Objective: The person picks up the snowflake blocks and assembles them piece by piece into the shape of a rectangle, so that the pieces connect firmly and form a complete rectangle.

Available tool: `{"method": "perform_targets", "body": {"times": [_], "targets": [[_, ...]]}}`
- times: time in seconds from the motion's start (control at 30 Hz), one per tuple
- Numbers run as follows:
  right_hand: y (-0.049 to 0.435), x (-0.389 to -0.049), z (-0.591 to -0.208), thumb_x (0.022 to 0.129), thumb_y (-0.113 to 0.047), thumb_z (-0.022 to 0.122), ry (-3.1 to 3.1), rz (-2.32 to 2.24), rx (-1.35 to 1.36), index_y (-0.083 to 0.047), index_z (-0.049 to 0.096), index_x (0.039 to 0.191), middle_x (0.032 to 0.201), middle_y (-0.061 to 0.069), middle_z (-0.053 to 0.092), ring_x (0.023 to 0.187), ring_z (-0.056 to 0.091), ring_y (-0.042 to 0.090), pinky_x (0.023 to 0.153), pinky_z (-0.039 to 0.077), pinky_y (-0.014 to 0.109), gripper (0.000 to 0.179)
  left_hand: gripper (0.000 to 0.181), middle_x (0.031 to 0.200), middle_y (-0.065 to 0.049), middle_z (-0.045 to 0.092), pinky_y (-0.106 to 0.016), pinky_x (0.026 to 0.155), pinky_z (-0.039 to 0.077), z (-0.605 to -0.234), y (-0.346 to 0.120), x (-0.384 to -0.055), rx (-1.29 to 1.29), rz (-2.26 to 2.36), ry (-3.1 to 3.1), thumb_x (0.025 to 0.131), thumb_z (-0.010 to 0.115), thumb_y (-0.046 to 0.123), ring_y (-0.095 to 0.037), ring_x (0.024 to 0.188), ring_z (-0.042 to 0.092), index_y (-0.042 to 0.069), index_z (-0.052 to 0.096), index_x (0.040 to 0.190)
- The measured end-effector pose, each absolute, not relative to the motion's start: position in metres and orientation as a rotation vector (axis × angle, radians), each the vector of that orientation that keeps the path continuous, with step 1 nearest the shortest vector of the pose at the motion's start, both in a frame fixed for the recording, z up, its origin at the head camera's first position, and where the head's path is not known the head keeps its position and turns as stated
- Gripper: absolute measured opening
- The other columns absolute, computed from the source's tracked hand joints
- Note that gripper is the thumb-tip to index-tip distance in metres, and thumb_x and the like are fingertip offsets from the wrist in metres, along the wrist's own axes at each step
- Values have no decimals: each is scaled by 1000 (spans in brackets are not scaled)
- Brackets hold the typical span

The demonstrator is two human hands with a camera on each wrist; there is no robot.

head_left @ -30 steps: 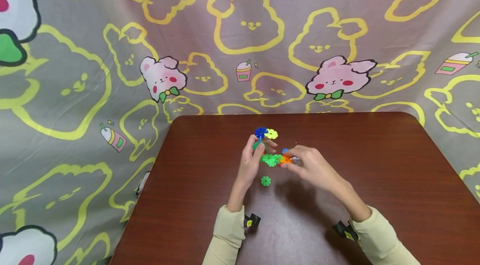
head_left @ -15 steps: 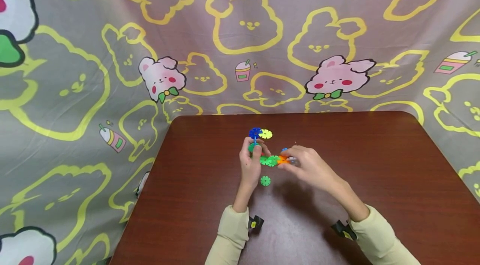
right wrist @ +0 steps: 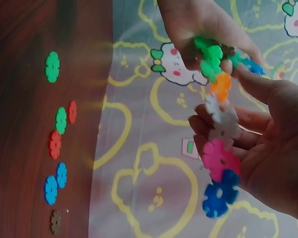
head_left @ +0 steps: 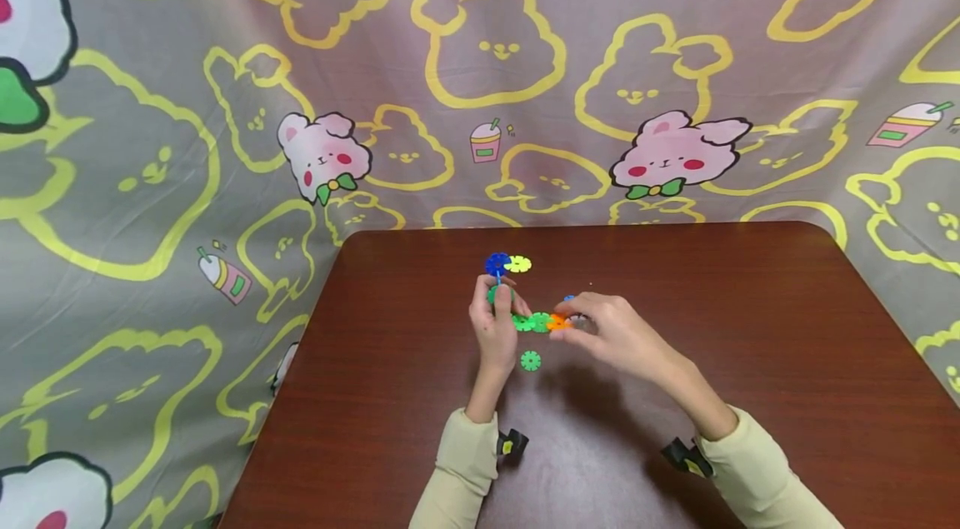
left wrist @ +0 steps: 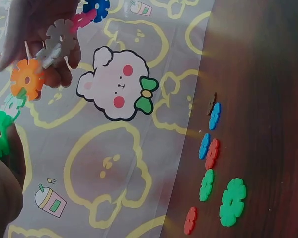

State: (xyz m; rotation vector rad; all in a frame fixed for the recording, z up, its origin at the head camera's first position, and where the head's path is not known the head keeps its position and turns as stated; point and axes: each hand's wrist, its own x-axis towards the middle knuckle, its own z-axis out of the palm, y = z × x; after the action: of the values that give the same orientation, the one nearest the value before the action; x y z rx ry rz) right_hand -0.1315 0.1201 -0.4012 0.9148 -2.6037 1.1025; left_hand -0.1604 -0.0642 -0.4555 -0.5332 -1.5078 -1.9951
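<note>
Both hands hold one chain of interlocked notched plastic snowflake discs above the table. My left hand grips its green part, where green discs show; a dark blue disc and a yellow disc stick out beyond its fingertips. With thumb and fingers, my right hand pinches the chain near the orange disc. Past the orange, whitish discs, a pink disc and a blue disc run along the right palm. Fingers partly cover the joints.
On the brown table lies a loose green disc below the hands. Several more loose discs lie in a rough line, among them a red disc, a blue disc and a brown disc. A patterned curtain stands behind.
My left hand has shifted left, carrying the blue and yellow end of the chain with it. The orange disc and the right fingertips have moved slightly left too.
</note>
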Motion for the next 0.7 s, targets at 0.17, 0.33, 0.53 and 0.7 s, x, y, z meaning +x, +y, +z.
{"method": "perform_targets", "body": {"times": [0.17,0.33,0.53,0.7], "targets": [[137,-139,-399,92,-16,79,-2612,1156,755,-2,76,112,101,3,75,85,69,15,73,59,37,24,54,56,-23,42,-23,53,50,-456,-67,-161,-520,-1999,-1501,110,51,39,-20,48,53,-14,50,96],[157,-152,-409,99,-17,72,-2658,1191,548,-3,75,114,104,8,76,89,70,23,77,58,40,22,53,56,-23,40,-23,53,51,-457,-69,-161,-518,-2007,-1503,110,51,37,-25,46,52,-14,50,96],[177,-172,-445,100,-13,70,-2710,1190,357,4,73,111,98,17,75,71,61,26,63,49,33,20,46,56,-21,38,-23,53,49,-458,-69,-160,-542,-2015,-1514,112,42,27,-27,46,49,-16,48,96],[187,-190,-477,96,-5,72,-2810,1052,360,11,68,112,102,26,70,82,62,34,71,51,48,23,42,56,-19,37,-23,50,46,-459,-70,-159,-550,-1995,-1517,109,37,20,-28,45,48,-19,48,95]]}}
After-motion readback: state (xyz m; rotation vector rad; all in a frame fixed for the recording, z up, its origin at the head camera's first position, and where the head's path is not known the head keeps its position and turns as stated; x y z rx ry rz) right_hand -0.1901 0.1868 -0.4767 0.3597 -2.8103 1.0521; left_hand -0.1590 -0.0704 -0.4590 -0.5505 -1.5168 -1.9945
